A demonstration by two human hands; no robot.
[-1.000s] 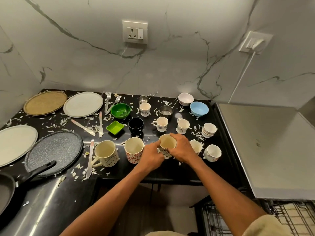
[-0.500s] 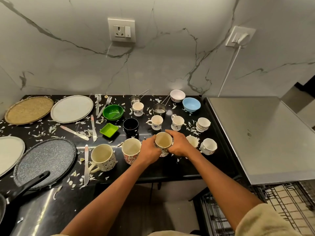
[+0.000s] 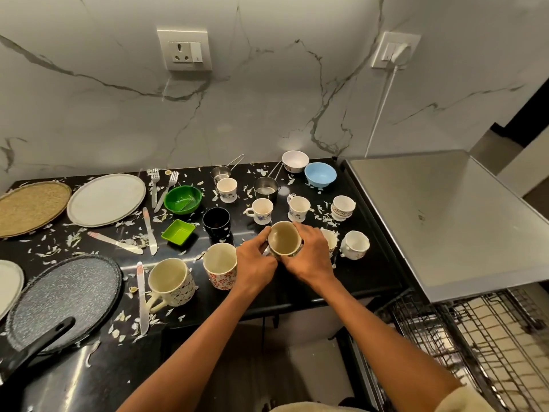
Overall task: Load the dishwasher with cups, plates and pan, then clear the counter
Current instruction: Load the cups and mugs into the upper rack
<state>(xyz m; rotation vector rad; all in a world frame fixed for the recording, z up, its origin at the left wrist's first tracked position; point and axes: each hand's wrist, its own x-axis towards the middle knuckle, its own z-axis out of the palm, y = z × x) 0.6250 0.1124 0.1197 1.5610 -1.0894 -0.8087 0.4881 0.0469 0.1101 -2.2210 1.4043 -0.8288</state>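
Right now both hands wrap around one cream mug point(image 3: 284, 238) near the front of the black counter point(image 3: 362, 272). The left hand point(image 3: 257, 263) curls its fingers round the mug's left side, thumb up by the rim, and the right hand point(image 3: 310, 257) grips the right side with its fingers bent over the far edge. The mug's mouth tips slightly toward the camera; whether its base touches the counter cannot be told.

Just left of the left hand stands a mug with red flowers point(image 3: 220, 266), and beside that a larger patterned mug point(image 3: 170, 283) with its handle pointing toward the camera. Behind the held mug sit two small white cups point(image 3: 261, 210) and a black cup point(image 3: 217, 223). To the right, partly hidden by the right hand, is another small cup point(image 3: 330, 240), then a white scalloped cup point(image 3: 355, 244) — and farther back a banded cup point(image 3: 343, 207).

Along the back are a blue bowl point(image 3: 320, 174), a white bowl point(image 3: 295, 161), two steel measuring cups point(image 3: 266, 188) and a green bowl point(image 3: 182, 199), with a small green square dish point(image 3: 178, 234) in front of it. Forks point(image 3: 154, 185) and knives point(image 3: 150, 230) lie among pale scraps scattered over the counter.

On the left are a grey plate point(image 3: 105, 199), a woven mat point(image 3: 31, 208), a speckled dark plate point(image 3: 64, 295) and a black pan handle point(image 3: 41, 346). At lower right — below the steel top point(image 3: 445, 221) — the dishwasher rack point(image 3: 481, 346) stands pulled out.
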